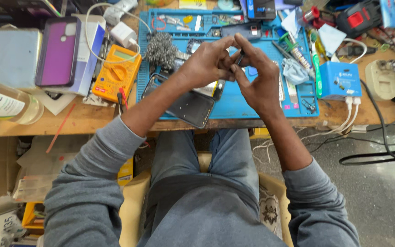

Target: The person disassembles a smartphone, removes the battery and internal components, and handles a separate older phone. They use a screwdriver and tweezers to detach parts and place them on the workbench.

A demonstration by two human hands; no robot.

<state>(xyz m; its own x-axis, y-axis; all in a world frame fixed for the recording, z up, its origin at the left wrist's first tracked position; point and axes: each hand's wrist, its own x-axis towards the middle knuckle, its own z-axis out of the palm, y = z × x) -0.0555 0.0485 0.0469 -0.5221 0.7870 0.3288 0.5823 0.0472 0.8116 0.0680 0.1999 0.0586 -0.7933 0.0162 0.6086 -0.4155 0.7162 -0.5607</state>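
Head view shows both hands meeting above a blue rubber work mat (pixel 257 103) on the wooden counter (pixel 83 120). The left hand (pixel 206 61) and right hand (pixel 254 80) are pressed together, fingertips pinched on a small, slim dark part (pixel 239 58) held between them; its long axis runs roughly up and away from the person, and the right hand's fingers wrap it more closely. What the part is cannot be told. Just below the hands, partly under the left wrist, lies an opened dark smartphone body (pixel 190 106), tilted across the mat's near edge. Beyond the left hand sits a grey ball of steel wool (pixel 161 48), and farther left a yellow multimeter (pixel 116 73). To the right of the right hand stands a small blue box-shaped charger (pixel 340 80) with white cables plugged in. The mat's far compartments hold screws and small tools, too small to tell apart.
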